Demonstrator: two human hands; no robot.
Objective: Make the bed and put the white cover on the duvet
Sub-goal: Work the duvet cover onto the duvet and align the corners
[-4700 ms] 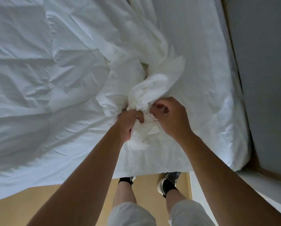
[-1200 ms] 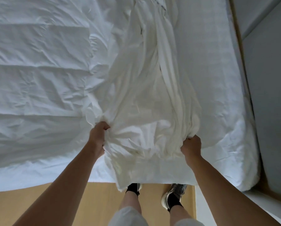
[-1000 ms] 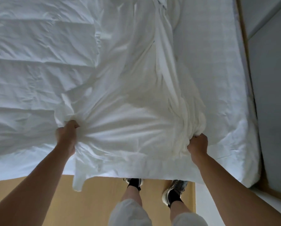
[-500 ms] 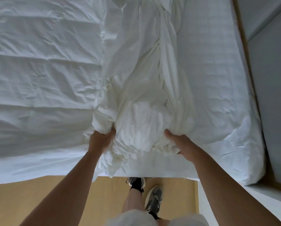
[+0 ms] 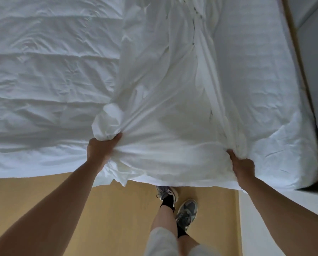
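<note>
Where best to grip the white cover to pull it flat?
Near edge of the white cover, two handfuls wide apart, from this side of the bed, as left hand and right hand do. It lies bunched lengthwise, so a wide grip likely spreads it.

The cover (image 5: 163,108) lay lengthwise on the bed, the duvet (image 5: 43,71) to its left and the mattress (image 5: 256,80) to its right. My left hand (image 5: 101,150) and right hand (image 5: 244,167) gripped its near end, well apart. My feet (image 5: 186,212) stood on the floor (image 5: 108,209) before the bed.
</note>
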